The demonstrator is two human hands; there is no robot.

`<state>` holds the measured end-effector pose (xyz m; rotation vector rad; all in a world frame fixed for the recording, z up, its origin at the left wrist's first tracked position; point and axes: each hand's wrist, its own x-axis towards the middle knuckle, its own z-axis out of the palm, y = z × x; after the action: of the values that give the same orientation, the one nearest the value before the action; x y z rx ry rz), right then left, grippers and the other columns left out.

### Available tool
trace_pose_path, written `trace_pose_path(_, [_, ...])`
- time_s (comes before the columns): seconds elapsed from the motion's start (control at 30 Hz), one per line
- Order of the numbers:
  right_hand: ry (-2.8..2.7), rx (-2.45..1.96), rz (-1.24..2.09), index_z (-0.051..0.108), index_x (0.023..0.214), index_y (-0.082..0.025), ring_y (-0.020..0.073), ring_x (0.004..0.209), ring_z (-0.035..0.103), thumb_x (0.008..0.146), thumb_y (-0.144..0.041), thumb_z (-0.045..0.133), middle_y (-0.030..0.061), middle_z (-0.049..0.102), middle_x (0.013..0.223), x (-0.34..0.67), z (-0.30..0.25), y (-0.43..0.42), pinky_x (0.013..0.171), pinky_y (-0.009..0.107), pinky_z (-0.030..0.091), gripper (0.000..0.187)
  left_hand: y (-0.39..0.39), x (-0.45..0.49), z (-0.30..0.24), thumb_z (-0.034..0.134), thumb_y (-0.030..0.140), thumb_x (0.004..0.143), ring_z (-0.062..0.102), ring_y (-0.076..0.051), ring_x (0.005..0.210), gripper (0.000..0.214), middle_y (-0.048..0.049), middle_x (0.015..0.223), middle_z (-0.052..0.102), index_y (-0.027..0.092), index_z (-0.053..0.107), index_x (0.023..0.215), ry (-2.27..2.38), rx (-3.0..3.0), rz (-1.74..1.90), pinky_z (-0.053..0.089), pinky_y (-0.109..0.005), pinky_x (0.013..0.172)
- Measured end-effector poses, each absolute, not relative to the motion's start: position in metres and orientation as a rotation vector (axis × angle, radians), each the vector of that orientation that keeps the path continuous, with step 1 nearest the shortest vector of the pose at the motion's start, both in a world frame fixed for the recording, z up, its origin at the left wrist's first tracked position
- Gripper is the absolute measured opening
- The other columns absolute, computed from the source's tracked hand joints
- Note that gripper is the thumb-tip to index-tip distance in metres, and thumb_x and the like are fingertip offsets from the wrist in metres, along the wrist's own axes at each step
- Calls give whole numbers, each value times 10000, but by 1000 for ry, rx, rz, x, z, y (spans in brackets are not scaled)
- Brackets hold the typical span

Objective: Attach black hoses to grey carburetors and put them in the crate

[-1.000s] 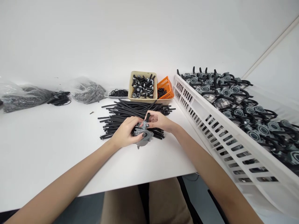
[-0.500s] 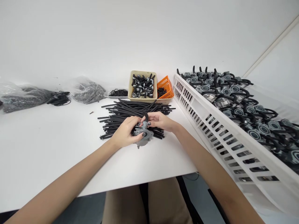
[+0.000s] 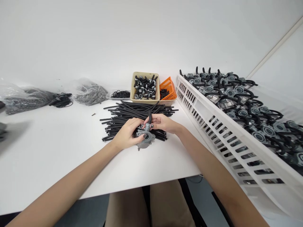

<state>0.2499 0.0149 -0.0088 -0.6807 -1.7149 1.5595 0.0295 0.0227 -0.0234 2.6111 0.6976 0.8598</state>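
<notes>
A grey metal carburetor (image 3: 144, 144) is held just above the table's near half, its round bore turned toward me. My left hand (image 3: 127, 134) is closed round its left side, thumb across the front. A short black rubber tube (image 3: 150, 118) stands up from the top of the carburetor. My right hand (image 3: 164, 123) is closed, pinching at the tube's base with thumb and fingers. Just behind both hands lies a pile of black hoses (image 3: 125, 110) with small clips on their ends.
A white slotted crate (image 3: 213, 121) full of carburetors with hoses stands at right. Behind the pile are a beige bin (image 3: 131, 91) of small capped parts, an orange basket (image 3: 173, 93) and black rings (image 3: 120, 94). Plastic bags (image 3: 90, 93) sit at left, with a blurred grey thing (image 3: 2, 129) at the edge.
The black tube on the carburetor now stands more upright, and the carburetor has tilted slightly. A blurred grey thing has come into view at the left edge. Both hands keep their grip.
</notes>
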Motion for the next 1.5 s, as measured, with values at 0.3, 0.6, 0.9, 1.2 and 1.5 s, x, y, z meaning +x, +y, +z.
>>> trace_pose_path(0.3, [-1732, -678, 1514, 678, 968, -142, 165, 878, 688, 741, -444, 782, 71, 731, 925, 247, -12, 16, 858, 313, 539, 392, 22, 30, -23, 525, 412, 835, 570, -242, 922, 269, -92, 990, 645, 182, 558, 971, 664, 2589, 895, 454, -386, 854])
trace_pose_path(0.6, [-1724, -691, 1454, 672, 918, -140, 161, 845, 667, 700, -454, 810, 50, 706, 869, 243, -13, 15, 853, 325, 531, 406, 21, 29, -22, 577, 390, 809, 575, -242, 939, 287, -94, 1015, 647, 184, 554, 1008, 639, 2579, 938, 459, -385, 859])
trace_pose_path(0.9, [-1719, -723, 1449, 672, 945, -149, 162, 855, 664, 725, -445, 793, 52, 703, 903, 244, -9, 11, 852, 322, 528, 389, 22, 30, -24, 574, 387, 805, 573, -246, 955, 302, -97, 1024, 642, 183, 563, 1028, 673, 2567, 946, 467, -392, 873])
trace_pose_path(1.2, [-1467, -812, 1289, 599, 794, -173, 114, 725, 586, 651, -444, 841, -14, 623, 771, 235, -10, 16, 726, 253, 503, 390, 21, 30, -25, 581, 359, 816, 576, -246, 968, 284, -89, 1001, 625, 188, 549, 1041, 683, 2600, 976, 460, -390, 893])
trace_pose_path(1.5, [-1609, -716, 1269, 695, 921, -179, 175, 891, 650, 766, -498, 740, 42, 687, 896, 235, -5, 10, 895, 342, 520, 357, 22, 28, -26, 590, 408, 798, 602, -264, 975, 364, -104, 1031, 644, 184, 571, 1084, 723, 2624, 962, 485, -395, 892])
